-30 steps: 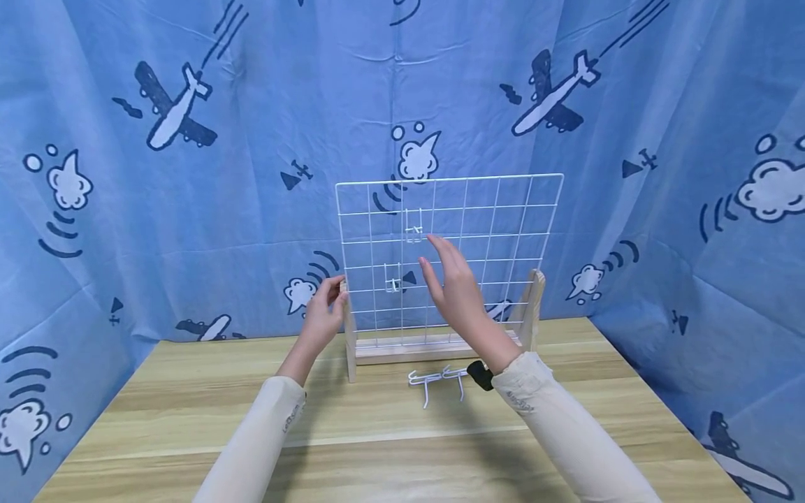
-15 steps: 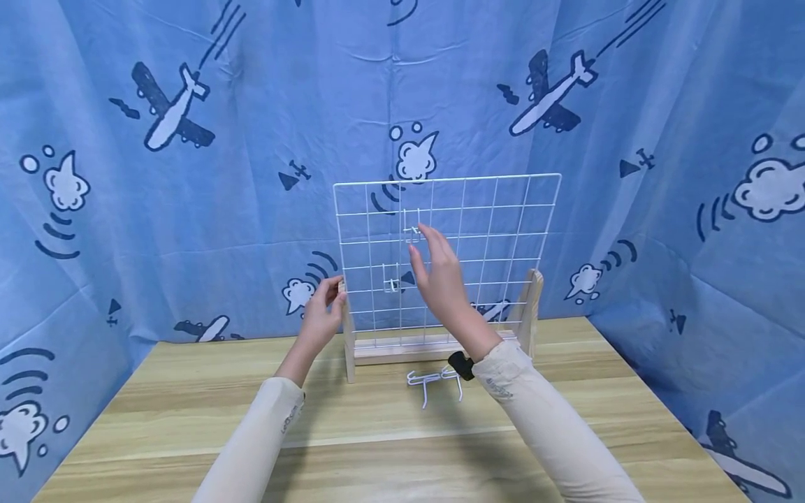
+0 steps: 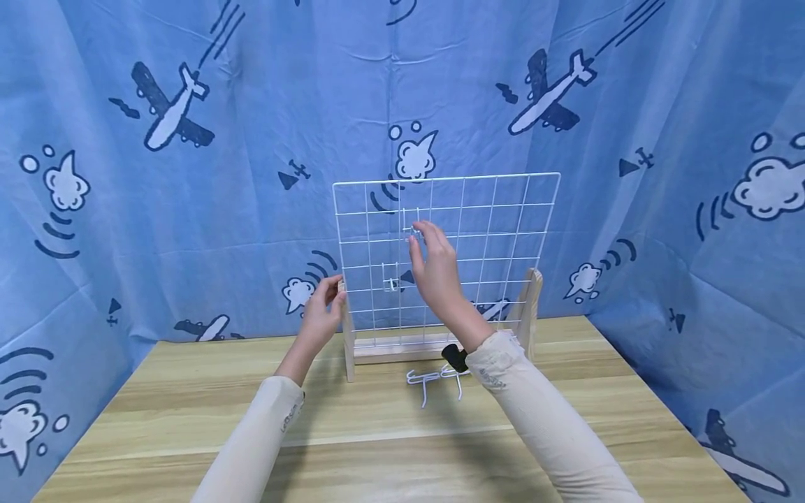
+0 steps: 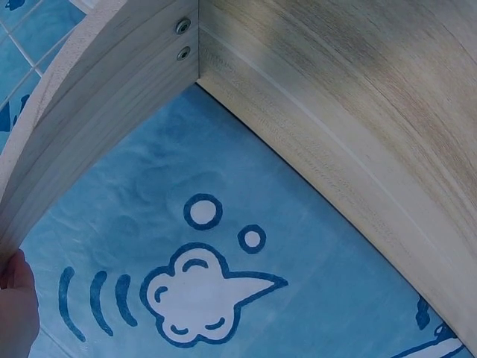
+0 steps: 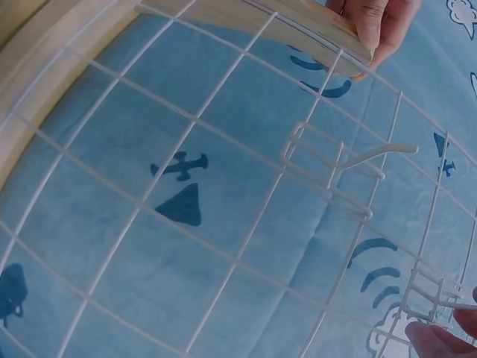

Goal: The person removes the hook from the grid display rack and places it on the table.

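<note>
A white wire grid (image 3: 495,177) stands upright in a wooden stand (image 3: 349,349). My left hand (image 3: 322,314) pinches the top of the stand's left side post, thumb in front; the left wrist view catches only part of that hand (image 4: 18,313) at its left edge. My right hand (image 3: 438,271) is at the upper white wire hook (image 5: 425,293) on the grid, thumb and fingertips about its prong. Part of this hook is hidden behind the fingers in the head view. A second wire hook (image 5: 337,160) hangs lower and further left on the grid, untouched.
Two loose white wire hooks, a left one (image 3: 424,381) and a right one (image 3: 453,372), lie on the wooden table (image 3: 352,447) in front of the stand. A blue curtain (image 3: 251,161) with printed planes surrounds the table at the back and sides.
My right hand has moved left and slightly up to the upper hook, its fingertips coming together there. The left hand stays on the post.
</note>
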Demonstrator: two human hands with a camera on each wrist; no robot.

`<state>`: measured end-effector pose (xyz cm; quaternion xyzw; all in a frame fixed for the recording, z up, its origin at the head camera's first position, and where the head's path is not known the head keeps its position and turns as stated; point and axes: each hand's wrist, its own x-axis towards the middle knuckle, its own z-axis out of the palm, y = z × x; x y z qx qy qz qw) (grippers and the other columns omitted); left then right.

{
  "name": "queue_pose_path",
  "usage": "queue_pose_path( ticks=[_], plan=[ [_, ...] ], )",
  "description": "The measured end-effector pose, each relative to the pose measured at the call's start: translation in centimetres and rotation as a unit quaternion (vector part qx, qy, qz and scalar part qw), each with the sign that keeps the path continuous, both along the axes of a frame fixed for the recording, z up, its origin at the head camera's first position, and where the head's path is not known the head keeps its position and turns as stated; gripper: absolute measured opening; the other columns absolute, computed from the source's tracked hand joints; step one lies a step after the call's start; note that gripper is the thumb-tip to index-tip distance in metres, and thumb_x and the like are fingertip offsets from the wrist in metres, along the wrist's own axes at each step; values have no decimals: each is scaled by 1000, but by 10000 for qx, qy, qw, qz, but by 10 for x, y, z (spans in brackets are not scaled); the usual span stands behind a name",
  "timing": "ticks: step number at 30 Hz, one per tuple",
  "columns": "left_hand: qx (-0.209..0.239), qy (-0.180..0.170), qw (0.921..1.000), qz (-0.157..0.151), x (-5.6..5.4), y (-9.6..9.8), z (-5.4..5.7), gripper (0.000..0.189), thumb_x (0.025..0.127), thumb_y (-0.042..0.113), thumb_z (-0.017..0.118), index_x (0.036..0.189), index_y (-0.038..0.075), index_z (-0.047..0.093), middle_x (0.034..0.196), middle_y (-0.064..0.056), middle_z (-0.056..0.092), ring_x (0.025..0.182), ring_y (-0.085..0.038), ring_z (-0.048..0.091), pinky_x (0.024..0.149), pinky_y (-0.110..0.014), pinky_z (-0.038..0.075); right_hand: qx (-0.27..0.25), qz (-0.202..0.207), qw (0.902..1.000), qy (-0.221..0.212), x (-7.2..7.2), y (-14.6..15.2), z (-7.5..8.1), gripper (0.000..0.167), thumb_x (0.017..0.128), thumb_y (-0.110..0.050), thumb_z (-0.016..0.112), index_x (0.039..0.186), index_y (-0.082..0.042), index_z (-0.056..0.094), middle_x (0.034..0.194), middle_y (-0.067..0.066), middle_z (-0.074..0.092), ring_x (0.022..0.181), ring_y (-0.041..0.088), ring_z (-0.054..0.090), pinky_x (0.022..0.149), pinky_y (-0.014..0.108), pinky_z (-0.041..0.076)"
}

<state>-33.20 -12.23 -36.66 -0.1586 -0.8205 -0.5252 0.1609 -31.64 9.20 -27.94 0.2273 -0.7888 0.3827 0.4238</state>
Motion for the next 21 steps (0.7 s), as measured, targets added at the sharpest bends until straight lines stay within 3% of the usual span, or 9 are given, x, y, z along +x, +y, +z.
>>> queue_pose_path(
  ticks=[10,21],
  plan=[
    [-27,22,10000,1,0,0,-1,39,102,8,46,139,-1,41,130,-22,51,126,-32,48,109,-41,39,28,-95,9999,134,-3,0,2,24,98,-4,52,117,7,62,123,25,58,114,36,57,93,39,53],
    [-40,58,10000,-6,0,0,-1,38,102,8,45,139,-2,41,131,-22,51,127,-33,47,110,-40,38,-39,-18,9987,516,-6,-1,4,19,94,2,57,109,10,66,113,26,64,94,33,66,83,34,57]
  ],
)
